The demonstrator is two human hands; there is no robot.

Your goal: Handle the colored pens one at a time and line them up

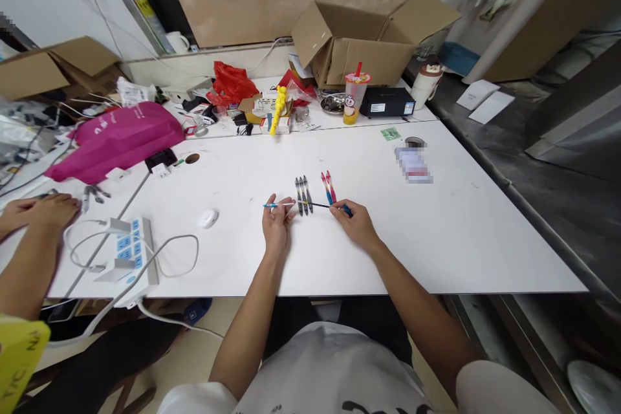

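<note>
My left hand point(276, 225) is closed lightly around a thin white stick with a light-blue end point(270, 206), perhaps a pen; its fingers are partly curled. In my right hand point(356, 223) is a slim dark-blue pen point(317, 205), its thin shaft pointing left toward the other hand. Whether the two sticks touch is too small to tell. Just beyond my hands, several black pens point(304, 194) lie side by side on the white table point(412, 239). Two pens with pink and blue parts point(328, 186) lie to their right, near my right fingertips.
A co-worker's hands point(51, 210) rest at the far left. Nearby are a power strip point(138, 259) with looping cables, a white rounded case point(207, 218) and a magenta bag point(126, 136). Toward the back stand a drink cup point(356, 98), an open cardboard box point(369, 58) and a thermos point(427, 85).
</note>
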